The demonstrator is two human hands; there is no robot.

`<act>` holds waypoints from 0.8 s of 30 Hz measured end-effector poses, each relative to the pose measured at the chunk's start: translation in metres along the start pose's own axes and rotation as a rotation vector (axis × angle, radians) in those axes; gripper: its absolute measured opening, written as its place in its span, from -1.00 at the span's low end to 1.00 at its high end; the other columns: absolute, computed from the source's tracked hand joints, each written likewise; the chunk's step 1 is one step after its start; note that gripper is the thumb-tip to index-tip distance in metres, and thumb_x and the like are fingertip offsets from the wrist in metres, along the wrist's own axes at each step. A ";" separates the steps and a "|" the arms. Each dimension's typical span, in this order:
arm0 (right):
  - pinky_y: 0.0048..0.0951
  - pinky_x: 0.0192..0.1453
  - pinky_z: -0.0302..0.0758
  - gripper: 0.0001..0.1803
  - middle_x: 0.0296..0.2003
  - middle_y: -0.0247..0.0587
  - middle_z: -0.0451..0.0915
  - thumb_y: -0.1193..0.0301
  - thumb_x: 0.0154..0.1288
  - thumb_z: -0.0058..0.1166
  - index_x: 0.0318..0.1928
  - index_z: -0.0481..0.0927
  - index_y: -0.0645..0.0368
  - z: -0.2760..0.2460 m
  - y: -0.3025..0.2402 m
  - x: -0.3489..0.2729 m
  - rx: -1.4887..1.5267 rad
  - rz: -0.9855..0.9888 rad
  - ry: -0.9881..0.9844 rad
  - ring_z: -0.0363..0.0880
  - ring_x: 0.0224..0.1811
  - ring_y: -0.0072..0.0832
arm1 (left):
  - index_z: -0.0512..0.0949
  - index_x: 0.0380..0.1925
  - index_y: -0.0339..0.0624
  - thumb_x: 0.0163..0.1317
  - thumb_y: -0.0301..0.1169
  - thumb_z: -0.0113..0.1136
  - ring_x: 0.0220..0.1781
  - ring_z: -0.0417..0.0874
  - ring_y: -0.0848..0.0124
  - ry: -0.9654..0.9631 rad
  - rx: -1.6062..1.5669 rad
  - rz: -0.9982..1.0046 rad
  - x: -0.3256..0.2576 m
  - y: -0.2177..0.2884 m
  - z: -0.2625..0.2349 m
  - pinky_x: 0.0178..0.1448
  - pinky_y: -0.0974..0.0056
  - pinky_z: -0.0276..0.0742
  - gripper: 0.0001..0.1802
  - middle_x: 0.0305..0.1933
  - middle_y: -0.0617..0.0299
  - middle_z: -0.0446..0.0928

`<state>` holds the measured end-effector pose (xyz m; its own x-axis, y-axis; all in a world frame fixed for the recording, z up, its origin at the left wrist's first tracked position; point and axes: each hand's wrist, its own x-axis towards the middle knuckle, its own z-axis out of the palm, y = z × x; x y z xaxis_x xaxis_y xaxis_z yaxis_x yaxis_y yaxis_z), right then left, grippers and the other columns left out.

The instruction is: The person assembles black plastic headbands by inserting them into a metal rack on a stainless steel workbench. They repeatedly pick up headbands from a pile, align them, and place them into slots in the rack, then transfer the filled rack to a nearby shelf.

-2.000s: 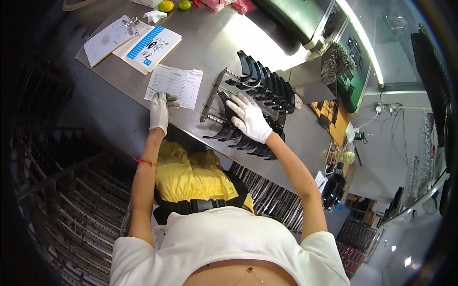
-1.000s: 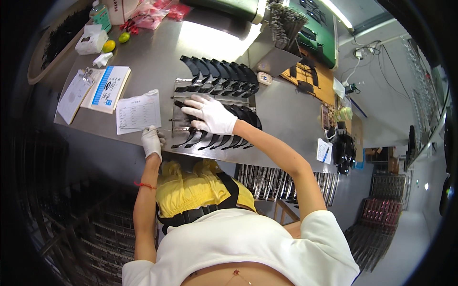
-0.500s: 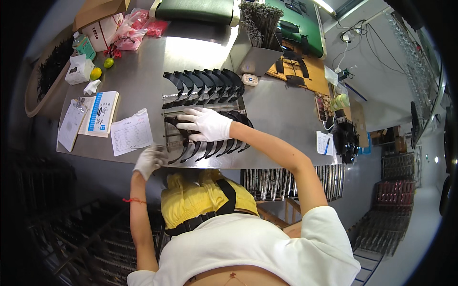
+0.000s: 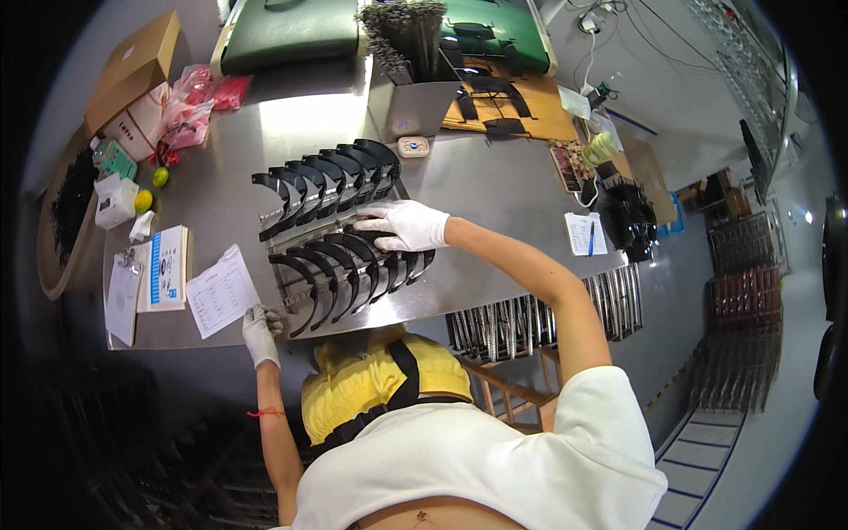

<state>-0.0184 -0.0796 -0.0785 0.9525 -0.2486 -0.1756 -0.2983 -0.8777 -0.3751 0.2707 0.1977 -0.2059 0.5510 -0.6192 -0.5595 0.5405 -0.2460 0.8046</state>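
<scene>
Left hand (image 4: 260, 333), white-gloved, rests at the near edge of the steel tabletop (image 4: 495, 190), fingers curled over the edge; whether it grips anything cannot be told. Just beyond it lies a printed paper sheet (image 4: 222, 291), near the left end of the metal rack (image 4: 329, 238).

The rack sits mid-table, reaching the near edge, and carries two rows of curved black plastic parts (image 4: 329, 181) standing on edge. Right hand (image 4: 406, 225), also gloved, lies palm down on the near row at its right end, fingers spread flat and touching the parts, not closed around any.

Left edge: a booklet (image 4: 164, 267) and clipboard (image 4: 123, 297), side by side.

Far left corner: cardboard box (image 4: 132, 64). Far edge: green tray (image 4: 291, 34).
</scene>
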 end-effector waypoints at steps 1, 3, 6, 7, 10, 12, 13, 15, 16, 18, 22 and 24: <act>-0.10 0.40 0.33 -0.40 0.36 0.07 0.31 0.16 0.33 0.00 0.33 0.38 0.09 0.001 0.004 -0.003 -0.036 -0.119 0.082 0.35 0.35 -0.02 | 0.42 -0.19 -0.09 0.51 -0.29 0.00 -0.52 0.43 0.65 0.010 0.034 0.070 0.001 0.001 -0.002 -0.55 0.53 0.27 -0.86 -0.42 0.33 0.51; -0.06 0.44 0.28 -0.32 0.38 0.08 0.28 0.05 0.30 0.04 0.36 0.35 0.08 0.004 0.009 -0.006 -0.073 -0.177 0.159 0.31 0.38 0.00 | 0.42 -0.15 -0.10 0.53 -0.28 -0.03 -0.50 0.45 0.65 -0.093 0.055 0.083 -0.002 -0.001 -0.003 -0.51 0.52 0.31 -0.85 -0.38 0.31 0.53; -0.03 0.44 0.25 -0.20 0.38 0.06 0.29 -0.08 0.21 0.10 0.38 0.34 0.05 0.010 0.010 -0.007 -0.110 -0.178 0.164 0.29 0.40 -0.03 | 0.42 -0.04 -0.16 0.55 -0.27 -0.08 -0.46 0.48 0.63 0.029 0.330 0.350 -0.015 -0.010 0.002 -0.41 0.51 0.39 -0.78 -0.31 0.26 0.58; -0.05 0.43 0.26 -0.19 0.37 0.06 0.30 -0.09 0.21 0.10 0.38 0.34 0.06 0.011 0.010 -0.007 -0.120 -0.170 0.167 0.30 0.40 -0.05 | 0.39 0.09 -0.22 0.55 -0.25 -0.10 -0.40 0.50 0.62 0.095 0.468 0.363 -0.018 -0.014 0.005 -0.32 0.50 0.43 -0.69 -0.20 0.22 0.59; -0.07 0.42 0.27 -0.18 0.35 0.05 0.33 -0.12 0.20 0.08 0.37 0.37 0.05 0.010 0.009 -0.009 -0.098 -0.162 0.176 0.30 0.40 -0.10 | 0.28 0.26 -0.23 0.51 -0.37 -0.09 -0.39 0.48 0.62 0.077 0.518 0.436 -0.021 -0.025 0.007 -0.31 0.48 0.43 -0.62 -0.22 0.24 0.53; -0.08 0.42 0.27 -0.19 0.35 0.05 0.33 -0.12 0.19 0.08 0.37 0.38 0.05 0.007 0.009 -0.010 -0.098 -0.171 0.183 0.30 0.40 -0.10 | 0.27 0.26 -0.22 0.46 -0.47 -0.09 -0.41 0.46 0.61 0.030 0.408 0.312 -0.015 -0.024 0.002 -0.32 0.49 0.41 -0.61 -0.24 0.25 0.51; -0.08 0.43 0.26 -0.18 0.38 0.00 0.30 -0.16 0.23 0.02 0.39 0.35 0.01 0.006 0.010 -0.009 -0.113 -0.149 0.141 0.28 0.42 -0.11 | 0.27 0.25 -0.22 0.43 -0.52 -0.10 -0.42 0.45 0.61 -0.015 0.335 0.214 -0.010 -0.021 -0.001 -0.32 0.49 0.41 -0.60 -0.25 0.26 0.50; -0.07 0.44 0.25 -0.17 0.40 -0.03 0.29 -0.19 0.25 -0.02 0.41 0.33 0.00 0.006 0.010 -0.007 -0.107 -0.106 0.095 0.26 0.43 -0.12 | 0.29 0.23 -0.21 0.38 -0.60 -0.11 -0.45 0.43 0.62 -0.061 0.299 0.170 -0.001 -0.012 -0.006 -0.34 0.50 0.39 -0.58 -0.25 0.26 0.50; -0.07 0.44 0.24 -0.17 0.41 -0.05 0.28 -0.21 0.26 -0.04 0.42 0.31 -0.01 0.007 0.009 -0.005 -0.108 -0.083 0.067 0.24 0.44 -0.12 | 0.30 0.22 -0.21 0.35 -0.63 -0.12 -0.46 0.42 0.62 -0.060 0.278 0.155 0.002 -0.009 -0.007 -0.34 0.50 0.38 -0.57 -0.25 0.27 0.50; -0.06 0.45 0.24 -0.18 0.42 -0.07 0.27 -0.21 0.30 -0.09 0.43 0.30 -0.03 0.009 0.009 -0.002 -0.114 -0.064 0.039 0.23 0.45 -0.14 | 0.31 0.19 -0.24 0.27 -0.65 -0.09 -0.41 0.45 0.54 -0.037 0.364 0.179 0.003 -0.007 -0.003 -0.25 0.44 0.44 -0.55 -0.25 0.24 0.51; -0.11 0.37 0.37 -0.26 0.34 -0.03 0.38 -0.12 0.29 -0.01 0.35 0.40 0.03 0.011 0.008 -0.004 -0.080 -0.106 0.155 0.36 0.36 -0.10 | 0.31 0.14 -0.33 0.15 -0.63 0.00 -0.22 0.56 0.29 -0.101 0.855 0.464 -0.017 -0.027 0.024 -0.01 0.25 0.51 -0.51 -0.17 0.10 0.54; -0.13 0.32 0.43 -0.30 0.30 -0.01 0.42 -0.07 0.27 0.03 0.31 0.45 0.05 0.010 0.007 -0.006 -0.074 -0.146 0.224 0.42 0.31 -0.08 | 0.32 0.10 -0.41 0.20 -0.56 0.10 -0.06 0.63 0.05 -0.053 0.961 0.670 -0.025 -0.036 0.042 0.09 0.13 0.48 -0.55 -0.11 -0.11 0.60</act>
<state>-0.0268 -0.0804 -0.0888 0.9773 -0.1948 0.0837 -0.1599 -0.9362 -0.3130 0.2105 0.1910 -0.2124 0.5036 -0.8636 0.0242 -0.5627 -0.3066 0.7677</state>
